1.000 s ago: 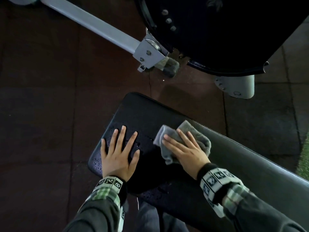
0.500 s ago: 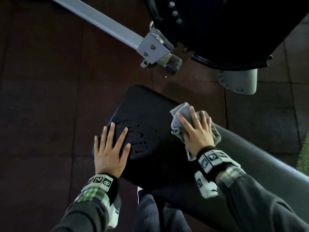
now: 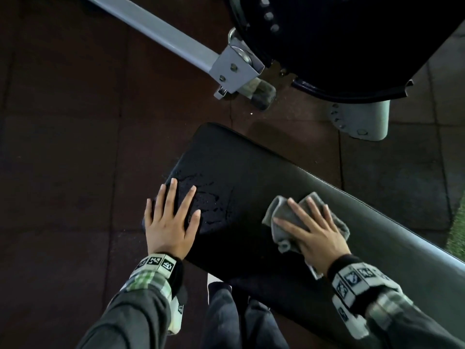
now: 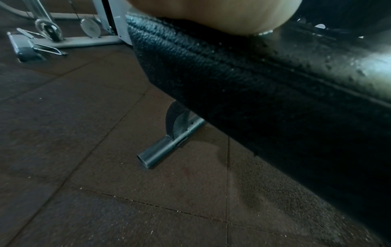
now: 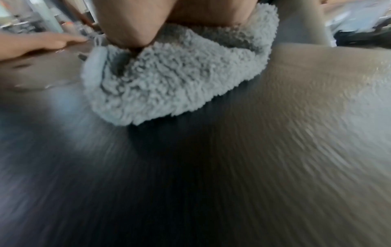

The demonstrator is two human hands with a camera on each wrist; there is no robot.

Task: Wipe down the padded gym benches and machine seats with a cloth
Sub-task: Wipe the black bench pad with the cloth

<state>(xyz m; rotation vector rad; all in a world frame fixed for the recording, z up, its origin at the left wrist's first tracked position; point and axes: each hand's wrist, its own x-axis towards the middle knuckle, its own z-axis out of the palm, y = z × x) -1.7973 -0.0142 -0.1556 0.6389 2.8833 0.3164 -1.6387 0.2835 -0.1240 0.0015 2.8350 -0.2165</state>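
A black padded bench (image 3: 239, 167) runs from the middle of the head view to the lower right, with wet streaks (image 3: 214, 202) near its left end. My left hand (image 3: 171, 217) lies flat with straight, spread fingers on that left end. My right hand (image 3: 312, 230) presses a crumpled grey cloth (image 3: 281, 212) onto the pad further right, fingers straight on top of it. The right wrist view shows the fluffy cloth (image 5: 180, 83) under my palm on the blurred pad (image 5: 253, 158). In the left wrist view the pad's side (image 4: 232, 80) fills the right half.
A grey steel beam (image 3: 156, 31) with a bracket (image 3: 234, 69) and a large dark machine housing (image 3: 352, 41) stand beyond the bench. A grey post base (image 3: 362, 119) sits at the right. Dark rubber floor tiles (image 3: 63, 172) surround it. The bench's steel foot (image 4: 165, 147) shows beneath.
My right hand has slid the cloth back along the pad to the right and nearer to me. The left hand stays flat on the left end.
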